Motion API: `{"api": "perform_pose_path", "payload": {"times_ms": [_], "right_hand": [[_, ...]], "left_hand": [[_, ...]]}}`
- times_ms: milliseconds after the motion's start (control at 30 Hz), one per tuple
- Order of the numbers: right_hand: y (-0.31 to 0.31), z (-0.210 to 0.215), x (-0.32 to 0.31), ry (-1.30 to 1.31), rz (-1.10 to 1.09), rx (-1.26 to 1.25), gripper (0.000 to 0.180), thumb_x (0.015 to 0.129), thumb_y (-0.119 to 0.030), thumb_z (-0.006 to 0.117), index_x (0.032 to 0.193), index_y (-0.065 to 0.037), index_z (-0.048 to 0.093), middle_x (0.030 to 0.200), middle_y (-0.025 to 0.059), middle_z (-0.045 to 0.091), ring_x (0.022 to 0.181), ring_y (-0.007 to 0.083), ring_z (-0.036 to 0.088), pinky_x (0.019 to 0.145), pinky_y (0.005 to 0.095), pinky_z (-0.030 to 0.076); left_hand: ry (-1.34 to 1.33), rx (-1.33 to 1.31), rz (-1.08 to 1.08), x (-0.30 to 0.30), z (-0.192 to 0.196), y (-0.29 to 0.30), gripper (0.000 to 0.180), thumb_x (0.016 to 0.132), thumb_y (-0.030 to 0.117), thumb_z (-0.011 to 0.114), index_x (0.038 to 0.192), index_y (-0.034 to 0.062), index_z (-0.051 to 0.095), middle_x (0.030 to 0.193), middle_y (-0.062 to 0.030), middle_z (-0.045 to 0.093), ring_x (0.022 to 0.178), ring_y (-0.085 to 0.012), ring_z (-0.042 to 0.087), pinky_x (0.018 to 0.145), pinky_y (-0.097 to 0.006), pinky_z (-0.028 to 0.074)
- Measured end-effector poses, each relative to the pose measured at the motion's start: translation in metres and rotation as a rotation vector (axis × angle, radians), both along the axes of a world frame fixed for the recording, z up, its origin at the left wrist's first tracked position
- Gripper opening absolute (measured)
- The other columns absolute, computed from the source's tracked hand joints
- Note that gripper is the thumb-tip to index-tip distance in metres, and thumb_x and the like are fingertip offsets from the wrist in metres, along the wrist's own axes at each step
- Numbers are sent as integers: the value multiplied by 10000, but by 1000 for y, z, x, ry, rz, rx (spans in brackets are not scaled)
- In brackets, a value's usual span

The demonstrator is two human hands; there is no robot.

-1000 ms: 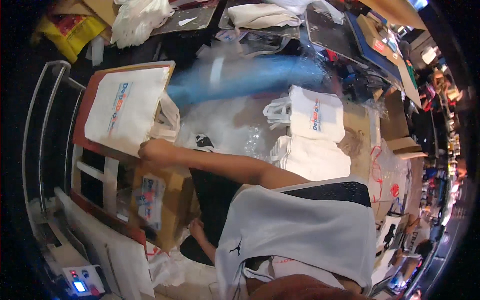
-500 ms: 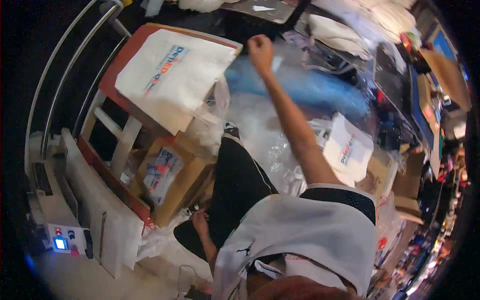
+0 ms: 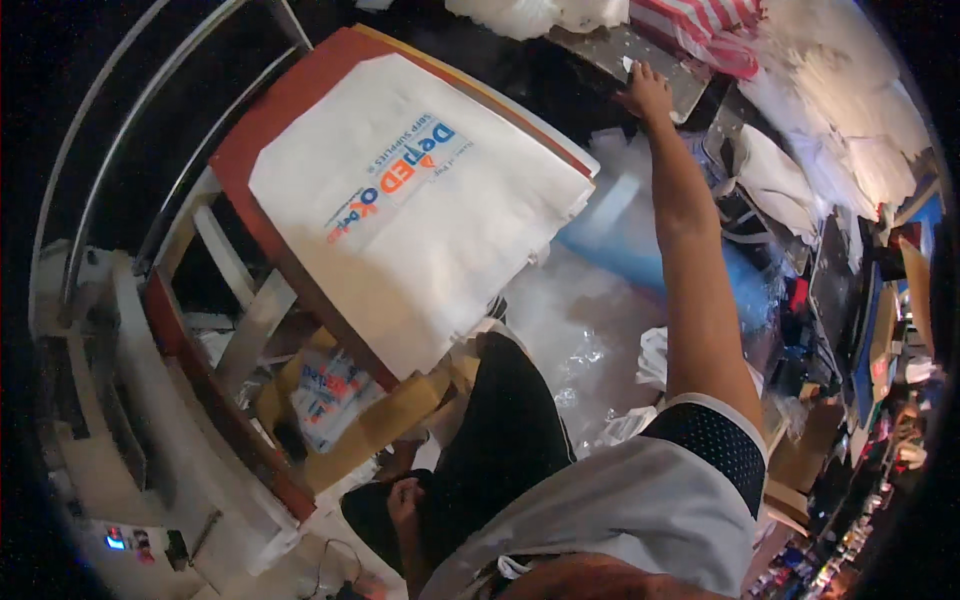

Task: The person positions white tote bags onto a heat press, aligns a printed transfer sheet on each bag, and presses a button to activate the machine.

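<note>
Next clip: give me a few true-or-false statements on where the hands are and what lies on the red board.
1. The right hand reaches far out to a grey tray. True.
2. A white bag lies flat on the red board. True.
3. The left hand rests on the white bag. False: it hangs low beside the leg, apart from the bag.
4. The white bag is plain. False: it carries a blue and orange print.
5. The right hand grips a pair of scissors. False: no scissors show; its fingers lie on the tray.

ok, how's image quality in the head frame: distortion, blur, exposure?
Head view: strong fisheye, the metal rail bows near the black rim; the white tote bag is sharp and evenly lit; the blue plastic is smeared; white cloth piles top right are washed out; edges are dark.
</note>
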State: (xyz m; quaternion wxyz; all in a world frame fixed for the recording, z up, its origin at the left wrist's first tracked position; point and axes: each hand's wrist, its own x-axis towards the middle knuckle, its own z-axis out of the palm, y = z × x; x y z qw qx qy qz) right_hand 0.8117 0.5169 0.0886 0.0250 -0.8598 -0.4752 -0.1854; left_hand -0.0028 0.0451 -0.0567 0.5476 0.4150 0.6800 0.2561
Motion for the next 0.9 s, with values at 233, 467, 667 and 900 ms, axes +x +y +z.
{"api": "perform_pose_path", "payload": {"times_ms": [233,467,667,900], "right_hand": [[-27,-17,8,-86,237,321,444,836,-313,678,1243,-138,654,1266,110,649,1133,351,615,965,460,476],[-39,51,-79,448,473,693,263,929,-141,581,1162,-60,675,1117,103,719,1002,236,679,886,342,494],[-64,119,-270,1081,864,656,252,962,-227,616,1092,-29,701,941,63,702,818,125,629,747,276,507],[-42,99,-428,1168,1112,117,185,907,-211,665,1017,-62,656,925,129,724,825,218,697,744,365,544]], "left_hand": [[-45,-32,35,16,-21,10,179,1007,183,582,1017,27,668,741,-7,590,623,-81,501,580,-246,421],[273,95,-61,45,47,42,170,1000,184,591,1047,38,665,757,-35,607,711,-113,562,658,-284,469],[260,401,-57,124,145,117,175,971,166,621,1058,16,647,901,-128,686,808,-187,662,741,-329,516],[50,699,-127,180,214,159,137,957,130,626,1046,29,649,911,-99,694,751,-188,675,674,-331,511]]}}
